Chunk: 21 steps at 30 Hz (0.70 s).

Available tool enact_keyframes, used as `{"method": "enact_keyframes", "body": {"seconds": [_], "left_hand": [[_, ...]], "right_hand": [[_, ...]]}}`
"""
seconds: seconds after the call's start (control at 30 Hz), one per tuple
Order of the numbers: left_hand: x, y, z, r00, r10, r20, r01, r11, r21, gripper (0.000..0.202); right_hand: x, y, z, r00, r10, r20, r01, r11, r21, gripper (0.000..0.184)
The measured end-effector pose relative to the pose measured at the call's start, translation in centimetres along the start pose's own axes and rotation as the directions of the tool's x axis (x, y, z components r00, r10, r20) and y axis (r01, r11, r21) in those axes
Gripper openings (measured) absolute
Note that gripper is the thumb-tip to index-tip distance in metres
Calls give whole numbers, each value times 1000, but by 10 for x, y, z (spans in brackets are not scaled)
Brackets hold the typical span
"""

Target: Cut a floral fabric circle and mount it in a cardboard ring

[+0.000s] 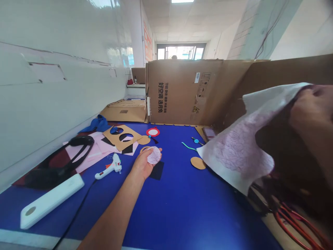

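My left hand (142, 165) sits over the blue tabletop (182, 215), palm up, gripping a small kraft-card ring with a pink-patterned paper disc (154, 155) on it. My right hand (312, 111) is high at the right edge, pinching a large white sheet printed with a pink pattern (234, 149). The sheet hangs down and curls, and its lower corner hides part of the table. A plain kraft card disc (198, 163) lies just beyond the sheet's edge. A black square (156, 170) lies under my left fingers.
A white glue gun (110, 166) and a corded white power strip (49, 200) lie left. Beyond them are pink paper (88, 152) and a cardboard template with round holes (122, 137). Cardboard panels (179, 90) stand behind the table; red cables (293, 222) lie lower right.
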State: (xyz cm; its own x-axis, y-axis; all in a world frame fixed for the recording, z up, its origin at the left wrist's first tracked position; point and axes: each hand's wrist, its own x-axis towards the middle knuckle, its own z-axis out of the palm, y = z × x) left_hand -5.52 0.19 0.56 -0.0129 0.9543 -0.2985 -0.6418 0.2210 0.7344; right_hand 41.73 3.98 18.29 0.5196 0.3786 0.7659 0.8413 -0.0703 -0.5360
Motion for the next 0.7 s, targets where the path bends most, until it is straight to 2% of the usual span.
{"method": "enact_keyframes", "body": {"seconds": [0.03, 0.07, 0.1, 0.13, 0.17, 0.2, 0.23, 0.27, 0.3, 0.33, 0.37, 0.4, 0.47, 0.53, 0.7], "left_hand": [[-1, -1, 1, 1000, -6, 6, 6, 1000, 5, 10], [-2, -3, 1, 1000, -10, 9, 10, 1000, 12, 10], [-3, -6, 2, 1000, -12, 13, 12, 1000, 23, 9], [-4, -10, 3, 1000, -14, 15, 13, 999, 37, 7], [-6, -15, 5, 1000, -20, 25, 18, 998, 57, 6], [-9, -20, 6, 999, -28, 43, 24, 997, 77, 7], [-12, -27, 8, 997, -39, 72, 31, 994, 102, 10], [-16, -34, 10, 992, -60, 114, 44, 990, 134, 15], [-20, -41, 12, 984, -86, 154, 59, 984, 168, 21], [-24, -48, 14, 976, -108, 187, 70, 978, 199, 27], [-28, -54, 16, 972, -116, 202, 70, 973, 221, 33], [-31, -59, 17, 971, -115, 210, 64, 969, 238, 38], [-34, -66, 18, 976, -89, 198, 40, 971, 237, 43], [-34, -69, 18, 982, -70, 174, 28, 972, 233, 45], [-27, -70, 14, 990, -63, 125, 21, 951, 308, 36]], "right_hand": [[-4, 3, -2, 996, 44, 72, -41, 999, -35, 46], [-14, 3, -4, 980, 98, 175, -83, 992, -94, 50], [-28, -1, -6, 952, 127, 278, -70, 976, -206, 66], [-46, -9, -7, 942, 138, 304, -57, 964, -261, 74], [-69, -19, -7, 943, 107, 316, -33, 972, -232, 71], [-96, -31, -5, 938, 45, 343, -5, 993, -116, 65], [-125, -44, -3, 911, -16, 412, -21, 996, 84, 58], [-156, -56, 2, 825, -49, 563, -129, 953, 273, 55], [-186, -67, 7, 651, -120, 749, -278, 881, 383, 57], [-214, -76, 13, 477, -181, 860, -414, 816, 402, 62], [-239, -83, 20, 368, -211, 906, -504, 773, 385, 69], [-261, -88, 27, 317, -228, 920, -560, 738, 376, 74], [-291, -91, 40, 277, -233, 932, -624, 694, 359, 76], [-307, -89, 50, 244, -218, 945, -680, 656, 327, 76], [-314, -79, 59, 181, -181, 967, -780, 572, 253, 66]]}}
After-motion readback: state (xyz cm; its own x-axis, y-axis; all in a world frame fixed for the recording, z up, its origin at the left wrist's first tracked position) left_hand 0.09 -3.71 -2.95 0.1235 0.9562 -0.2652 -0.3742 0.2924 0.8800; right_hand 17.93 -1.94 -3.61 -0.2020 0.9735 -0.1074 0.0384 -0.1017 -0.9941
